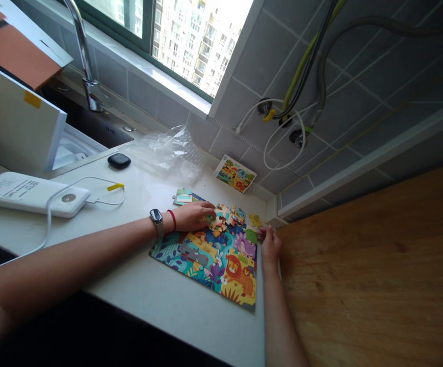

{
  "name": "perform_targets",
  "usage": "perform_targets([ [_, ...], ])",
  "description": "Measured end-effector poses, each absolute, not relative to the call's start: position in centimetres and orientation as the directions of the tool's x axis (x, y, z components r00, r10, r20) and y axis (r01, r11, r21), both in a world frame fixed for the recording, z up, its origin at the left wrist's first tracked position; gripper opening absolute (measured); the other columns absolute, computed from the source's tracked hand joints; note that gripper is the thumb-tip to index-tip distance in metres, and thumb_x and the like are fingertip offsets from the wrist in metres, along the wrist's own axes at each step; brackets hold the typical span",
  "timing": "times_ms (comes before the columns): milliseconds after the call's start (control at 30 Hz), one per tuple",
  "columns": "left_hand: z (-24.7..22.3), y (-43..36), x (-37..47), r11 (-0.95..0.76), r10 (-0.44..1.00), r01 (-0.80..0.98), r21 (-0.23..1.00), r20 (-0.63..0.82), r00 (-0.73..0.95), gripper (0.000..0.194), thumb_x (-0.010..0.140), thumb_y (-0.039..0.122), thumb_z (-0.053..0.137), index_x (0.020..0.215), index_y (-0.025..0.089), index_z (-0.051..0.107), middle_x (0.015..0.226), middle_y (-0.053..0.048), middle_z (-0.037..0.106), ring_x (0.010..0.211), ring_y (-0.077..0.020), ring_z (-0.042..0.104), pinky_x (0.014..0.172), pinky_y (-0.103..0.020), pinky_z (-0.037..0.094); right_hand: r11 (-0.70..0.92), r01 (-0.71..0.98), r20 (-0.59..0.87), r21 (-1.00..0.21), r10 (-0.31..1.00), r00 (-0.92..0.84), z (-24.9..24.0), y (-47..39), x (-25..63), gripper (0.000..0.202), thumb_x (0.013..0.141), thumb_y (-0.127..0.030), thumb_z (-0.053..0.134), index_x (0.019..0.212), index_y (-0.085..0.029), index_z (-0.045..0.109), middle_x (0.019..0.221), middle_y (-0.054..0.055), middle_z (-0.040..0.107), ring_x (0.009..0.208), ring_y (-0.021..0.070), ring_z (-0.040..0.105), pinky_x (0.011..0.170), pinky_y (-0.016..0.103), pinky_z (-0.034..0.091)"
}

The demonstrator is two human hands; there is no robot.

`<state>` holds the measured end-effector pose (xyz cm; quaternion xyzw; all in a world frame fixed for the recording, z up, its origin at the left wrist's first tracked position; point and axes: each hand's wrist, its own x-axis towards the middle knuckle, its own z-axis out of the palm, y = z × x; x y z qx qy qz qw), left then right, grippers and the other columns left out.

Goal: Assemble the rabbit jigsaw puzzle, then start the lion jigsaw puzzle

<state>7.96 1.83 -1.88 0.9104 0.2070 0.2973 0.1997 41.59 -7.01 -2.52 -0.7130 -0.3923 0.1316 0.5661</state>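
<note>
A jigsaw puzzle (206,265) with bright cartoon animals lies on the white counter, its near part fitted together with a lion, a hippo and a rabbit. Over its far part is a heap of loose puzzle pieces (223,219). My left hand (194,216), with a watch and a red cord at the wrist, rests at the heap's left side, fingers stretched out and touching pieces. At the puzzle's right edge, my right hand (270,245) has its fingertips pinched at a green puzzle piece (251,235). A yellow-green piece (255,219) lies just beyond those fingers.
A picture card (235,174) leans against the tiled wall. Crumpled clear plastic wrap (171,153), a black case (119,161) and a white power bank (33,193) with a cable are to the left. A wooden panel (374,255) borders the right side.
</note>
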Motion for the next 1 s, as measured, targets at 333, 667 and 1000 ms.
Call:
perform_targets([
  [333,-1.9,2.0,7.9,-0.788,0.563,0.297,0.539,0.436,0.702,0.033,0.086,0.016,0.068,0.118,0.022,0.069,0.144,-0.012,0.062,0.119,-0.0268,0.070,0.105,-0.038,0.056,-0.046,0.410,0.259,-0.911,0.708,0.657,-2.5,-7.1,41.6,0.076,0.077,-0.091,0.054,0.070,-0.018,0.072,0.061,0.008,0.072,0.054,0.0193,0.061,0.058,0.034,0.049],
  [667,-1.2,1.6,7.9,-0.807,0.529,0.216,0.549,0.511,0.677,0.032,0.094,0.032,0.072,0.124,0.021,0.067,0.136,-0.012,0.067,0.117,-0.0256,0.070,0.102,-0.038,0.057,-0.028,0.376,0.256,-0.926,0.684,0.683,-2.0,-7.2,41.4,0.075,0.071,-0.092,0.059,0.069,-0.017,0.071,0.060,0.007,0.070,0.053,0.0187,0.060,0.059,0.033,0.050],
  [1000,0.4,0.7,7.7,-0.814,0.528,0.213,0.540,0.538,0.657,0.054,0.094,0.039,0.074,0.143,0.024,0.056,0.136,-0.011,0.067,0.118,-0.0263,0.070,0.099,-0.037,0.056,0.090,0.297,0.183,-0.951,0.935,0.303,1.3,-9.6,35.3,0.051,0.086,-0.064,0.072,0.110,-0.020,0.081,0.104,0.011,0.080,0.073,0.0196,0.069,0.065,0.031,0.056],
])
